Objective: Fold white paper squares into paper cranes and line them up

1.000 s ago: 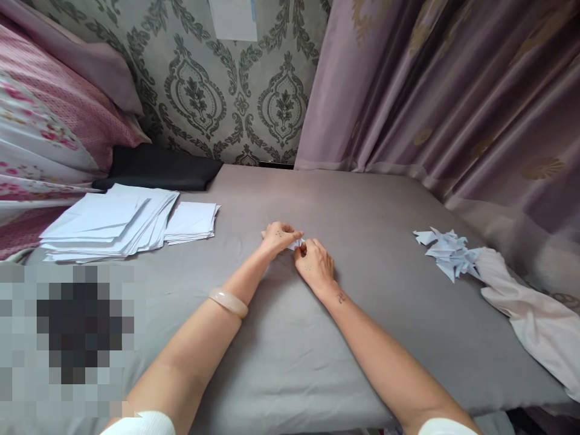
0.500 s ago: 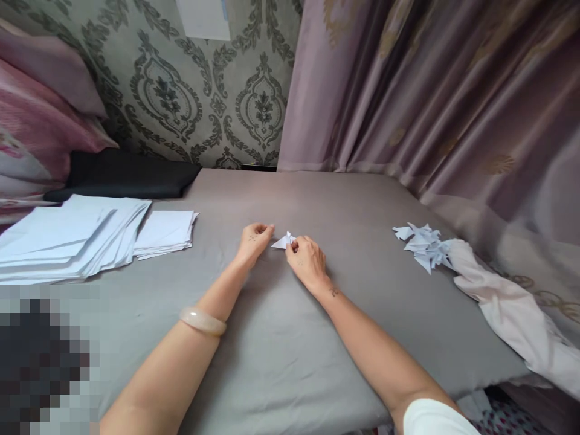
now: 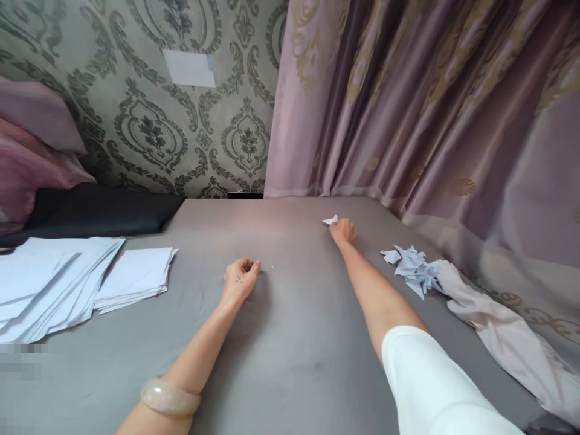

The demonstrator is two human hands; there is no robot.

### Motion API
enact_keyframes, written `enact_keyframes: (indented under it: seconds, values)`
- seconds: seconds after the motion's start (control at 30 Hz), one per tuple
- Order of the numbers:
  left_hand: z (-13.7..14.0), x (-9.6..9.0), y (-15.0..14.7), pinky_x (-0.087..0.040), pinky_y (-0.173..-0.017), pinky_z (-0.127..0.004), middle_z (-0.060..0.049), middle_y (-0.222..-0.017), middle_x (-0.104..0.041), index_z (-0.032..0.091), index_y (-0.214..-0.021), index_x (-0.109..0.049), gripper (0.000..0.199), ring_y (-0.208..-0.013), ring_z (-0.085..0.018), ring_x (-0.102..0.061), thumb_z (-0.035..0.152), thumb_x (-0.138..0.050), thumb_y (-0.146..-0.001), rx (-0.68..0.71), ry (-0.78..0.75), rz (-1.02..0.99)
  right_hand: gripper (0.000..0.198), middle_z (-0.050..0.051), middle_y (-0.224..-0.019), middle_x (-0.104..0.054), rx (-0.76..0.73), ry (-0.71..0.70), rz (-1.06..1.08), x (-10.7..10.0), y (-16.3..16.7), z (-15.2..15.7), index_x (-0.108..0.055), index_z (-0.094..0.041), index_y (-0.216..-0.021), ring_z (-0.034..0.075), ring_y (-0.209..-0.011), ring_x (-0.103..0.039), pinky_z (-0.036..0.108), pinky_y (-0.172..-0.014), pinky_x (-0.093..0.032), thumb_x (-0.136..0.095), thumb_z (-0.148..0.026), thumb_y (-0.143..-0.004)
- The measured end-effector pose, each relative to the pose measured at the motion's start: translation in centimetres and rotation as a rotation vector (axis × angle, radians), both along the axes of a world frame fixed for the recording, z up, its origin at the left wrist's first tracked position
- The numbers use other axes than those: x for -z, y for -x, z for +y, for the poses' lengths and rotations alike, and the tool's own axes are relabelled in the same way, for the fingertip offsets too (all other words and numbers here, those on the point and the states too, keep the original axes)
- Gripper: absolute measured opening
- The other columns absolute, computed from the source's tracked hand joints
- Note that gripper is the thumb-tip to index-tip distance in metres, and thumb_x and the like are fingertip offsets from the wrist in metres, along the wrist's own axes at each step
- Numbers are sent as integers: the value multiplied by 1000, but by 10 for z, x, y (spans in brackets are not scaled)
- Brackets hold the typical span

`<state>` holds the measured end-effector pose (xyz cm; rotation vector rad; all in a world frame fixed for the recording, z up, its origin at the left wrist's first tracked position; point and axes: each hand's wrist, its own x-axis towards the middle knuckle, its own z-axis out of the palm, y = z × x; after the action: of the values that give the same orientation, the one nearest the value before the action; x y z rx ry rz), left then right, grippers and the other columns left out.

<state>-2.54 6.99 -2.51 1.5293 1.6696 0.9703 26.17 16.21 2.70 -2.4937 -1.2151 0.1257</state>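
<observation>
At the far part of the grey-covered table, my right hand (image 3: 343, 231) is closed on a small folded white paper crane (image 3: 330, 221). The crane's pointed end sticks out to the left of the fingers, and the rest is hidden by the hand. My left hand (image 3: 241, 278) hovers over or rests on the middle of the table, thumb and fingertips drawn together with nothing showing between them. To the right of my right hand lies a pile of folded paper cranes (image 3: 414, 269).
Stacked small paper sheets (image 3: 138, 275) lie left of my left hand, beside larger white sheets (image 3: 54, 284). A black cloth (image 3: 104, 208) sits behind them. Along the right edge runs a pale cloth (image 3: 493, 326), below a mauve curtain (image 3: 408, 121). The grey table cover (image 3: 290, 362) spans the front.
My right hand has carried the paper crane forward and to the right, away from my left hand. The left hand stays pinched near the middle. The view has tilted up a little.
</observation>
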Motion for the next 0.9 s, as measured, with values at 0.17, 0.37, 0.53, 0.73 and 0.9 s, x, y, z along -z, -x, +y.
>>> enact_keyframes:
  seconds: [0.17,0.37,0.53,0.73,0.9]
  values:
    - [0,-4,-1,-41,-63,-27,-7,-70,-67,15,-77,-70,34,-69,-20,-61,42,-50,-79,24,1,56,35,11,-121,-57,23,29,29,8,-10,29,-56,-16,-119,20,-102,-59,41,-86,-51,-56,-35,-90]
    - [2,-2,0,-40,-60,-27,-7,-69,-67,15,-77,-70,34,-68,-21,-61,43,-49,-77,16,4,75,35,10,-121,-57,-9,54,85,13,-18,33,-55,-17,-120,21,-102,-59,42,-85,-51,-55,-35,-91]
    - [3,0,1,-39,-57,-26,-6,-66,-65,14,-78,-69,35,-65,-20,-59,44,-50,-76,21,-8,64,34,9,-121,-57,-135,23,121,14,-16,5,-55,-18,-120,21,-102,-59,42,-85,-51,-55,-35,-91]
    - [-1,-5,2,-37,-55,-25,-5,-62,-63,15,-73,-67,32,-62,-19,-58,41,-50,-76,46,-52,95,23,9,-102,-67,-426,-19,169,27,22,-79,-64,-14,-104,17,-95,-64,29,-86,-48,-57,-26,-85]
    - [-6,-11,-1,-41,-59,-27,-7,-65,-65,13,-75,-69,31,-65,-20,-60,35,-47,-78,83,-65,122,28,7,-113,-61,-701,-77,167,38,50,-152,-64,-19,-108,15,-100,-60,27,-91,-44,-59,-27,-82]
